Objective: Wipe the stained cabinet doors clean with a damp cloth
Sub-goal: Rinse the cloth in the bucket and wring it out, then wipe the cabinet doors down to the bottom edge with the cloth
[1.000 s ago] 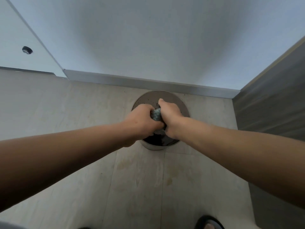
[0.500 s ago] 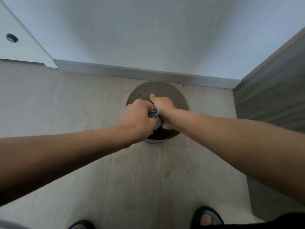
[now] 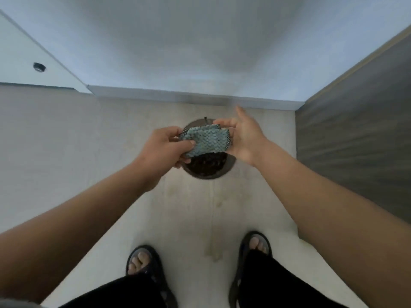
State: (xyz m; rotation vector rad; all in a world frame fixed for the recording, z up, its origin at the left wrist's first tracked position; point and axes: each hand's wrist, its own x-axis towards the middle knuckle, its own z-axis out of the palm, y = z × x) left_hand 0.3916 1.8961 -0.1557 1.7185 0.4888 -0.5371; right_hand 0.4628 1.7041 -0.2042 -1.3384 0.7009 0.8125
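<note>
A small light-blue woven cloth (image 3: 205, 141) with dark edges is stretched between my two hands above a round metal bowl (image 3: 231, 165) holding dark water on the floor. My left hand (image 3: 164, 150) pinches the cloth's left end between thumb and fingers. My right hand (image 3: 243, 135) pinches the right end at its thumb, with the other fingers spread and pointing away. A white cabinet door (image 3: 20, 61) with a small dark round knob (image 3: 39, 67) shows at the upper left.
A white wall (image 3: 189, 41) with a grey skirting board rises behind the bowl. A dark grey wood-grain panel (image 3: 355, 134) stands to the right. Pale floor tiles (image 3: 66, 141) lie all around, and my sandalled feet (image 3: 142, 263) stand at the bottom.
Both hands were clenched together, wringing the balled cloth over the bowl. Now they have drawn apart and lifted, and the cloth is spread out between them.
</note>
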